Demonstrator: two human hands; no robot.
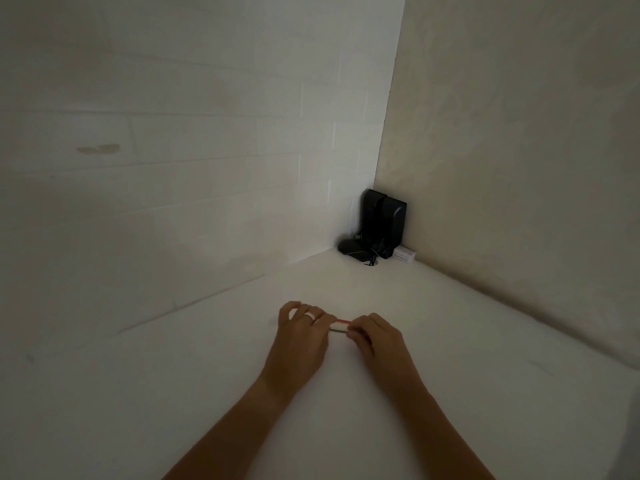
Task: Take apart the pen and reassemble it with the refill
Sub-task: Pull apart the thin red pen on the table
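Both of my hands meet over the middle of the white table (450,341). My left hand (301,337), with a ring on one finger, pinches one end of the pen (341,325). My right hand (375,339) grips the other end. Only a short stretch of the pen shows between the fingertips: a thin red part above a pale, clear part. Whether the red part is a separate refill or the pen's clip I cannot tell. The ends of the pen are hidden inside my fingers.
Two black box-shaped devices (382,223) stand in the far corner where the two walls meet, with a dark cable bundle (353,247) on the table beside them. A small white box (404,254) lies to their right against the wall.
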